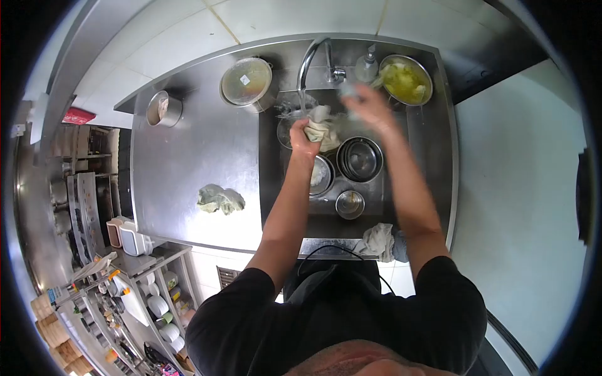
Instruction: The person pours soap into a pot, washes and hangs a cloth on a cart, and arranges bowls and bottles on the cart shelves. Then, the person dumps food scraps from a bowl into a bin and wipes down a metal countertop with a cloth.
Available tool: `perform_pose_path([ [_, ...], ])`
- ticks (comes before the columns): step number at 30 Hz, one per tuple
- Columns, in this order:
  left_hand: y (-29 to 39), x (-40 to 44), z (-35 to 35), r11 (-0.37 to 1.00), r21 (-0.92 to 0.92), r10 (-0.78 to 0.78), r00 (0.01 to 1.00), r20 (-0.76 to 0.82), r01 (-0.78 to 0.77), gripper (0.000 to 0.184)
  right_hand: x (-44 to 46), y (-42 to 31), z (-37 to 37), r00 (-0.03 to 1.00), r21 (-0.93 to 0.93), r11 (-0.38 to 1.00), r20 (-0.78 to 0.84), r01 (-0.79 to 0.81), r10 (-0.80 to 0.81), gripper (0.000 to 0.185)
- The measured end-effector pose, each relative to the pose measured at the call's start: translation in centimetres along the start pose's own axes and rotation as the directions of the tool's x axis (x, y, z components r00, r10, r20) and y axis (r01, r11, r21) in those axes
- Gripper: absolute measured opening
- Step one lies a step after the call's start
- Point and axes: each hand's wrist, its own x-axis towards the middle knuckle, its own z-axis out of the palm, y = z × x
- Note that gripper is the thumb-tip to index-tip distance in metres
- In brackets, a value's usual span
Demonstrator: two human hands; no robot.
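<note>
My left hand (305,139) is closed round a wet off-white cloth (322,128) beneath the tap (303,69). My right hand (370,108) is smeared by motion, just below a clear pump bottle (367,66); a pale blurred shape shows at its fingers, too unclear to name. In the sink under my hands are a stack of metal bowls (362,160), a metal bowl with whitish contents (321,175), partly behind my left forearm, and a small round container (350,205).
A pot of yellow liquid (406,80) stands at the back right corner. On the left counter (182,169) are a large lidded pot (246,83), a small pot (164,109) and a crumpled cloth (221,199). More cloths (378,242) hang over the sink's front edge.
</note>
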Motion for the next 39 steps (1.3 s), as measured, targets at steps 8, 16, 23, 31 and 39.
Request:
perform_pose_path([
  [8,-0.7,-2.5,1.9,0.978,0.159,-0.143,0.988,0.056,0.132,0.031,0.4,6.8,13.0,0.987,0.592,0.802,-0.066,-0.078,0.145,0.039],
  [16,3.0,-7.0,8.0,0.997,0.076,-0.007,0.959,0.283,-0.016,0.036,-2.4,14.6,19.2,0.966,0.962,0.101,0.247,-0.254,0.08,0.045],
  [23,6.4,-7.9,2.3,0.726,0.661,0.168,0.981,0.097,-0.189,0.054,-2.6,10.2,18.6,0.996,0.966,-0.252,0.046,-0.063,-0.075,0.037],
  [31,0.5,-0.9,-3.2,0.979,0.2,-0.007,0.984,0.178,-0.029,0.067,-3.1,2.0,19.2,0.896,0.277,0.93,-0.433,0.241,-0.103,0.039],
  [39,-1.5,-2.4,-1.6,0.993,0.117,0.001,1.0,0.006,-0.001,0.063,1.0,5.1,16.3,0.992,0.517,0.855,-0.125,0.044,0.025,0.028],
])
